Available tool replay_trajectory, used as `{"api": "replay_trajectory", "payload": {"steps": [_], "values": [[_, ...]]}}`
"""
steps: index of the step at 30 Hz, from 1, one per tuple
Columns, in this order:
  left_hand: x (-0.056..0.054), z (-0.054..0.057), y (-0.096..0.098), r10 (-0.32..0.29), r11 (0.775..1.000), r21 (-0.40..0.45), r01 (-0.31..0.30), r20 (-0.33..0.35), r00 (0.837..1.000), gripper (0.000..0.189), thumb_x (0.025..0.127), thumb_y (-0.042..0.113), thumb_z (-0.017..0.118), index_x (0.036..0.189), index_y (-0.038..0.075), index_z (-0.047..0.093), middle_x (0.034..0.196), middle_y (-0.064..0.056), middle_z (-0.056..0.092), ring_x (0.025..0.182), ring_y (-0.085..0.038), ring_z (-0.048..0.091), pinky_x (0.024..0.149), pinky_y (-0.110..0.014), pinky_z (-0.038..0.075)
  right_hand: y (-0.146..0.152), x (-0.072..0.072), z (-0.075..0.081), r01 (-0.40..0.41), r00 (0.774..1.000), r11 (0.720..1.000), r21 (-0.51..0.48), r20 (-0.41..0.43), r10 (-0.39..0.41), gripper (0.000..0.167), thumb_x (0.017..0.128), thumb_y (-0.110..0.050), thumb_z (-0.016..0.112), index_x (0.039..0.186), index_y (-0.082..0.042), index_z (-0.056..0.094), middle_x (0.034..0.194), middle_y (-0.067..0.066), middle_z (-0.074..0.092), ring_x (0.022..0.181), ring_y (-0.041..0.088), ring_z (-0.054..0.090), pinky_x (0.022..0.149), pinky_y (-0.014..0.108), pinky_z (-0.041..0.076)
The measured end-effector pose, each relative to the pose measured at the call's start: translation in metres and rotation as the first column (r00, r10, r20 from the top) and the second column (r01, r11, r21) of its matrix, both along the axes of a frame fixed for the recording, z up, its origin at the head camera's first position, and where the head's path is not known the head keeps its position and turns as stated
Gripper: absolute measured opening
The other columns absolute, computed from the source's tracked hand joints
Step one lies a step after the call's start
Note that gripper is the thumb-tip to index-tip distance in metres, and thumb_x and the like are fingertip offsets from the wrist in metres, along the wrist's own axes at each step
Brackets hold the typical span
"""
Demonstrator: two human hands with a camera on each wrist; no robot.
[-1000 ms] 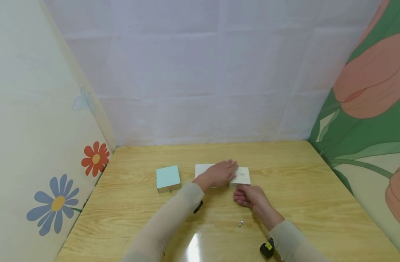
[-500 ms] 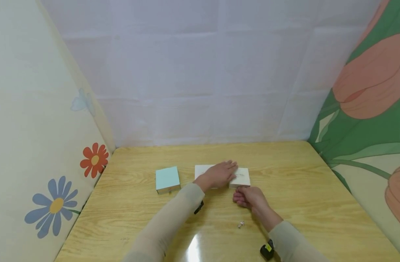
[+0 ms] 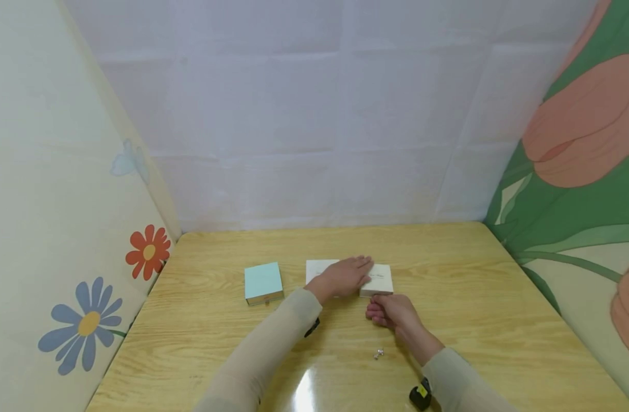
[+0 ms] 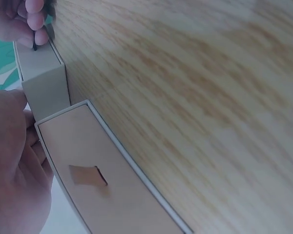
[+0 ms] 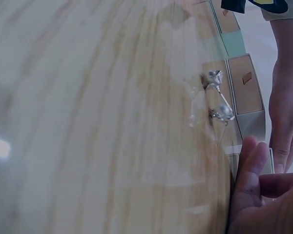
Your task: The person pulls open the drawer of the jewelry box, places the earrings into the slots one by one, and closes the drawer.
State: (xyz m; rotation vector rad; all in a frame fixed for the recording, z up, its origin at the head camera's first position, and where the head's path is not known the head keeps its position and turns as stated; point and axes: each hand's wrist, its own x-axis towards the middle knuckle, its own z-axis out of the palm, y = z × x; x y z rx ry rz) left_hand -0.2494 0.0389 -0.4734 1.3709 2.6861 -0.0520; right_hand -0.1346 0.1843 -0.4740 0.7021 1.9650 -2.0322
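Observation:
My left hand [image 3: 345, 276] lies across two white drawer boxes, its straight fingers resting on top of the right box [image 3: 380, 276]. Part of the left white box [image 3: 319, 266] is hidden beneath the wrist; its tan front [image 4: 102, 161] with a small pull tab [image 4: 89, 176] shows in the left wrist view. At the right box's front, my right hand [image 3: 394, 312] pinches its small dark pull tab [image 4: 34, 48] between thumb and finger. Nearer me lies a pair of silvery stud earrings [image 3: 378, 353]; clear stones and thin posts [image 5: 224, 100] show in the right wrist view.
A light blue drawer box [image 3: 263, 281] stands to the left on the wood-grain table [image 3: 201, 343]. A white cloth wall [image 3: 314, 114] rises behind the table, and flower-printed cloths [image 3: 577, 143] flank it. A black wrist camera [image 3: 421, 395] is strapped by the right sleeve.

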Motion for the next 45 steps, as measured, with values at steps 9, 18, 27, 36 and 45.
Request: {"api": "replay_trajectory", "payload": {"steps": [9,18,27,36,45], "values": [[0.001,0.001,0.000,0.017,1.000,0.009,-0.017,0.000,1.000,0.058,0.113,0.038,0.023,0.163,0.010,0.017,0.169,-0.004,0.016,0.155,-0.018,0.017,0.126,-0.028,0.013,-0.002,0.000,-0.002,0.032,0.999,0.999,-0.020,-0.018,-0.033,0.023,0.099,-0.003,0.056,0.109,0.016,0.063,0.071,0.009,0.072,0.061,0.014,0.070,0.057,0.021,0.059],[0.000,-0.002,0.000,0.007,1.000,0.018,-0.007,-0.009,1.000,0.058,0.113,0.038,0.022,0.163,0.009,0.018,0.169,-0.006,0.017,0.156,-0.019,0.017,0.126,-0.029,0.013,-0.002,0.003,-0.002,0.015,1.000,1.000,-0.003,-0.025,-0.015,0.023,0.099,-0.002,0.055,0.110,0.017,0.062,0.073,0.010,0.072,0.062,0.015,0.070,0.061,0.025,0.061],[0.001,-0.005,0.000,0.012,0.999,0.032,-0.012,-0.006,1.000,0.058,0.113,0.039,0.022,0.163,0.010,0.018,0.169,-0.006,0.017,0.156,-0.019,0.017,0.126,-0.029,0.014,-0.001,0.009,-0.002,0.005,1.000,1.000,0.016,-0.002,-0.005,0.025,0.100,-0.003,0.054,0.114,0.016,0.061,0.078,0.013,0.073,0.065,0.016,0.071,0.064,0.027,0.062],[0.003,-0.003,0.000,0.024,0.999,0.034,-0.025,0.008,1.000,0.058,0.112,0.040,0.022,0.163,0.011,0.018,0.169,-0.005,0.017,0.155,-0.018,0.017,0.126,-0.029,0.014,0.000,0.013,-0.003,-0.005,1.000,1.000,0.018,0.005,0.005,0.026,0.101,-0.005,0.056,0.115,0.016,0.061,0.079,0.012,0.073,0.066,0.016,0.072,0.066,0.029,0.063],[0.003,-0.001,-0.002,0.018,0.999,0.034,-0.018,0.003,1.000,0.058,0.113,0.039,0.021,0.163,0.010,0.017,0.169,-0.006,0.017,0.155,-0.019,0.017,0.126,-0.029,0.014,-0.001,0.016,-0.004,-0.012,1.000,0.999,0.052,0.011,0.011,0.024,0.100,-0.006,0.056,0.112,0.014,0.062,0.078,0.012,0.073,0.066,0.017,0.072,0.065,0.029,0.063]]}}
